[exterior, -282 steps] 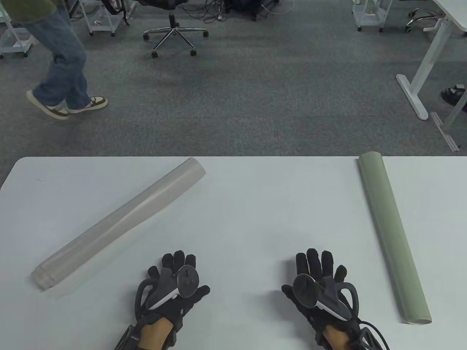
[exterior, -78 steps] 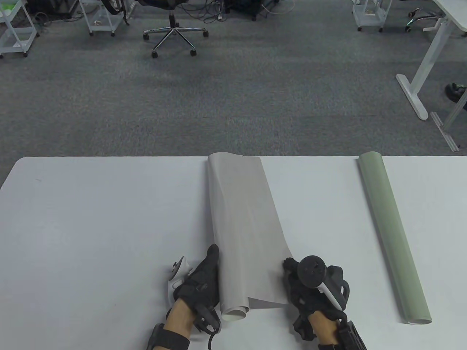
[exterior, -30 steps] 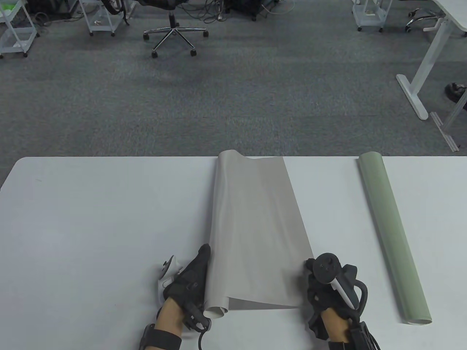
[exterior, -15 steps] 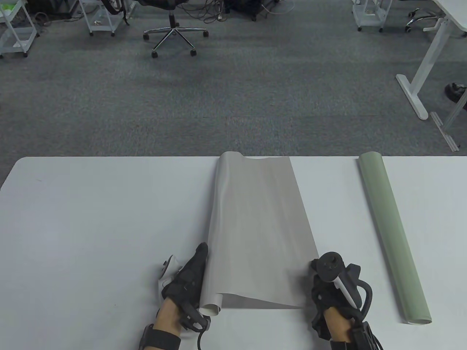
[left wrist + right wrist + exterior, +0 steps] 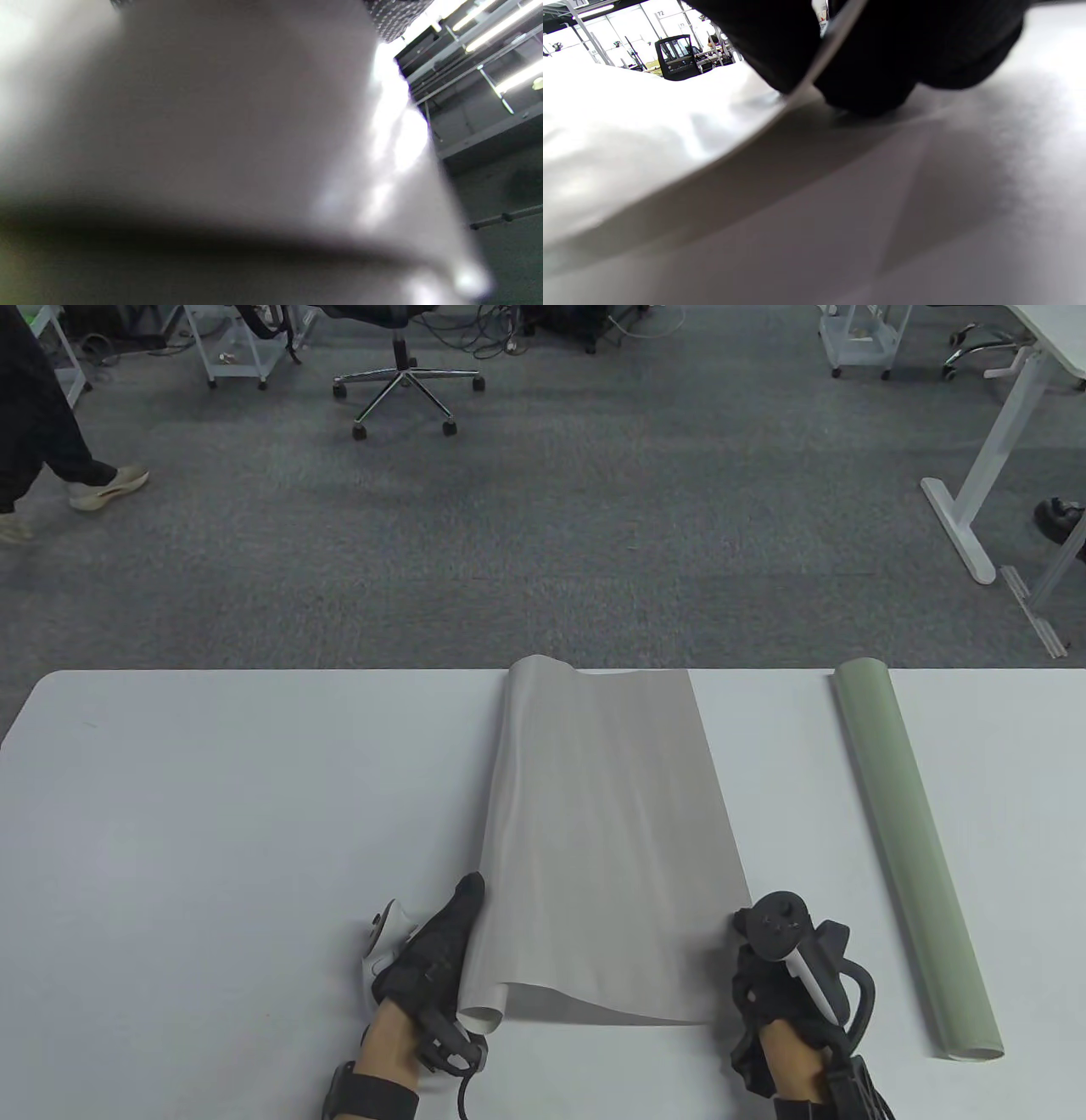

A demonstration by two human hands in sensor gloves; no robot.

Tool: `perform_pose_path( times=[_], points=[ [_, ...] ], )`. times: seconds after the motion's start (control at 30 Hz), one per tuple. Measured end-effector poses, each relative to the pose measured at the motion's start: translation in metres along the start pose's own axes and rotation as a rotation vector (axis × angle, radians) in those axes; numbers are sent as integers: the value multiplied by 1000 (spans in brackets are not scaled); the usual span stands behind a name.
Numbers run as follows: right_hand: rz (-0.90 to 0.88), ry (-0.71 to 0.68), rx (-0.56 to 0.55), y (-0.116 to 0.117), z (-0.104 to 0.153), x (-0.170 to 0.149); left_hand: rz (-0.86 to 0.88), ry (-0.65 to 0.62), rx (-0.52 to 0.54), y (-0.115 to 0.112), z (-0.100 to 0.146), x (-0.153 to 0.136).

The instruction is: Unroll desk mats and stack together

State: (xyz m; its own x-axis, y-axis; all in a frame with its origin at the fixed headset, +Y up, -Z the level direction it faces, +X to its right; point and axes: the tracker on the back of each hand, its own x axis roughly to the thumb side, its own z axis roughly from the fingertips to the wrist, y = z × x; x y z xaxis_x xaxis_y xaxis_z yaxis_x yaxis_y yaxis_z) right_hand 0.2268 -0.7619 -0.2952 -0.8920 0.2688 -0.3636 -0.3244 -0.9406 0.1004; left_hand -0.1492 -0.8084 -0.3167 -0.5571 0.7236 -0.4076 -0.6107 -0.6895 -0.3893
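Now, grey mat: half unrolled at mid counter; green roll lies well right.
Left hand: flat against the coil.
Right hand: fingers pinch the free edge.
Risk: releasing either hand, 1 slip, likely lets it curl back.

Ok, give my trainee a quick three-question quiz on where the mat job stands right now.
1. True or false: the green mat is still fully rolled.
2. Which hand pinches the free edge of the grey mat? A) left hand B) right hand C) neither
3. Fill in: the part of the grey mat still rolled lies against the ____ hand.

Key
1. True; it lies as a tube on the table, right of the grey mat.
2. B; the right wrist view shows the edge between its fingers.
3. Left.
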Motion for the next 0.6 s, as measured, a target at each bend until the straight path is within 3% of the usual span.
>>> perform_pose_path(
  times=[0.23,0.6],
  points=[
    [-2,9,5,-1,0,-2,-8,-6,-30,0,0,3],
    [24,38,1,-4,0,-6,13,-3,28,4,2,0]
  ],
)
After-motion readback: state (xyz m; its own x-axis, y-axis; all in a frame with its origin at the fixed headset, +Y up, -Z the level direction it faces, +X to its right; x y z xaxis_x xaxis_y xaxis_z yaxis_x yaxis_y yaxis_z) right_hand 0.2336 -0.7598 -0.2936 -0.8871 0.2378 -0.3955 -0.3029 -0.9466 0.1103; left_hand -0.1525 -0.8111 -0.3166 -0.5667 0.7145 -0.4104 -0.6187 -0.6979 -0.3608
